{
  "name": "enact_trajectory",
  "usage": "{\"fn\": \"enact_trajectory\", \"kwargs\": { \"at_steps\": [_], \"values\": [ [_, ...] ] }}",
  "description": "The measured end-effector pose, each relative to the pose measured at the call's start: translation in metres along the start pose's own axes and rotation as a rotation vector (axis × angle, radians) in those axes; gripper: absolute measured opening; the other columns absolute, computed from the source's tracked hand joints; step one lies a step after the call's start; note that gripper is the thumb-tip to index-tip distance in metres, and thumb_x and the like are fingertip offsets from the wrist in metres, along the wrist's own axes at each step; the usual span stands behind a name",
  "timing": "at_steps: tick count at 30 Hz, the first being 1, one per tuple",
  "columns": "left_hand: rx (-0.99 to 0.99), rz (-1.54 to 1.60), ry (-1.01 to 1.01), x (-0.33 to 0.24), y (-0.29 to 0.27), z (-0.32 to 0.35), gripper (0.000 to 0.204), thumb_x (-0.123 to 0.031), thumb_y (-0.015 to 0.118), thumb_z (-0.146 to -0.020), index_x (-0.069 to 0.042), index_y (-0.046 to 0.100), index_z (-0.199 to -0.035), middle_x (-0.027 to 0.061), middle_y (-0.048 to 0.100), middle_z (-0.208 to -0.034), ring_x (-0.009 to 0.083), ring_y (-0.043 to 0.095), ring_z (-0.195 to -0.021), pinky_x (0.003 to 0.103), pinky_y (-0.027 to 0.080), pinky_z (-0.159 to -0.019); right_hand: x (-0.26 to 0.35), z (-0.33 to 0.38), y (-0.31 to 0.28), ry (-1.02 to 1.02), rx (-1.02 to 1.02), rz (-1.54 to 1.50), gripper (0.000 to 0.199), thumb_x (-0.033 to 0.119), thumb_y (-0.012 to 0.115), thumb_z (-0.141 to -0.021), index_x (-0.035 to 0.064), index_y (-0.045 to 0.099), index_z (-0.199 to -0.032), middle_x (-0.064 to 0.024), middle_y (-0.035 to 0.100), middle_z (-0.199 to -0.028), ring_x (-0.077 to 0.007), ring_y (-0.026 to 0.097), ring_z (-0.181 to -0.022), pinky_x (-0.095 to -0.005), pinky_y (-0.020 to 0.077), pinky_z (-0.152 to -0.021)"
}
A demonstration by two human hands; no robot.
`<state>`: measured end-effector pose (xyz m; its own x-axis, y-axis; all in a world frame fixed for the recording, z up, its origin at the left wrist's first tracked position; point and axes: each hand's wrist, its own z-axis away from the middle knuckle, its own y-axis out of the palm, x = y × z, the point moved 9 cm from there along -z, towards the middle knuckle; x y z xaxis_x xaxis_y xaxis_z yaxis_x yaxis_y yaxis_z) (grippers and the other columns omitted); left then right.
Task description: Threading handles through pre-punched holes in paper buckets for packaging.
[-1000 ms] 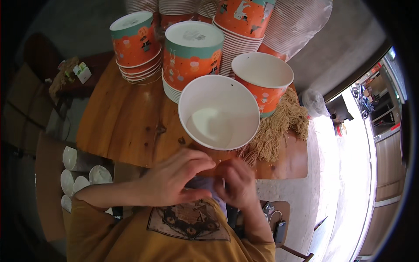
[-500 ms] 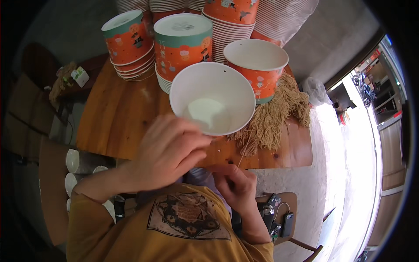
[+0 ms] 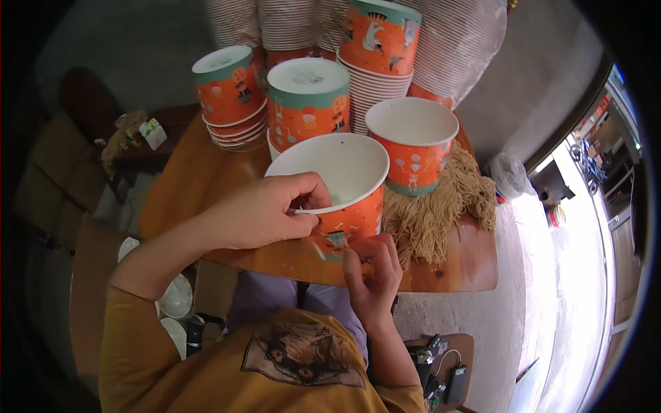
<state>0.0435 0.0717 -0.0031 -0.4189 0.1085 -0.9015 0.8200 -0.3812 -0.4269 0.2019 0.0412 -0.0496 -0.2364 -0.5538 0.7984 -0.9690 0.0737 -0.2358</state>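
A white-lined orange paper bucket [image 3: 330, 168] with a printed pattern stands near the table's front edge. My left hand [image 3: 275, 210] grips its near rim, fingers inside the mouth and thumb against the outer wall. Close to the bucket's front wall, my right hand [image 3: 375, 268] is closed in a pinch on a string, whose pale tip barely shows between the fingertips. A small dark hole shows in the bucket's far wall, just below the rim. Right of the bucket lies a bundle of tan strings [image 3: 441, 213].
Another upright paper bucket [image 3: 413, 158] stands behind the strings. Upside-down bucket stacks [image 3: 310, 100] and tall nested stacks [image 3: 379, 82] fill the back of the wooden table [image 3: 186, 182]. A stool [image 3: 458, 351] with a phone is at lower right, and an open carton [image 3: 93, 296] at lower left.
My left hand has moved up and taken hold of the bucket's near rim, and the bucket has tilted more upright. My right hand has risen to its front wall. The view has shifted.
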Motion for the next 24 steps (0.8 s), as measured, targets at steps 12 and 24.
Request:
{"fn": "enact_trajectory", "kwargs": {
  "at_steps": [12, 24],
  "values": [
    [0.068, 0.192, -0.051, 0.008, -0.013, 0.003, 0.021, 0.0, 0.057, -0.078, -0.001, 0.056, -0.099, -0.0011, 0.054, -0.087, 0.0068, 0.049, -0.079, 0.024, 0.042, -0.068, 0.011, -0.01, 0.013, -0.051, 0.009, -0.03, 0.013, -0.004, 0.069, -0.079, 0.0015, 0.061, -0.088, -0.0075, 0.054, -0.087, -0.0156, 0.055, -0.071, -0.027, 0.0476, -0.063],
    [0.11, 0.172, -0.018, 0.01, -0.019, 0.005, 0.026, 0.0, 0.055, -0.076, -0.001, 0.056, -0.102, -0.0014, 0.054, -0.09, 0.007, 0.049, -0.081, 0.023, 0.041, -0.069, 0.015, -0.009, 0.015, -0.089, 0.009, -0.023, 0.014, -0.004, 0.068, -0.08, 0.0016, 0.06, -0.09, -0.0075, 0.054, -0.087, -0.0152, 0.056, -0.071, -0.026, 0.0476, -0.061]
  ]
}}
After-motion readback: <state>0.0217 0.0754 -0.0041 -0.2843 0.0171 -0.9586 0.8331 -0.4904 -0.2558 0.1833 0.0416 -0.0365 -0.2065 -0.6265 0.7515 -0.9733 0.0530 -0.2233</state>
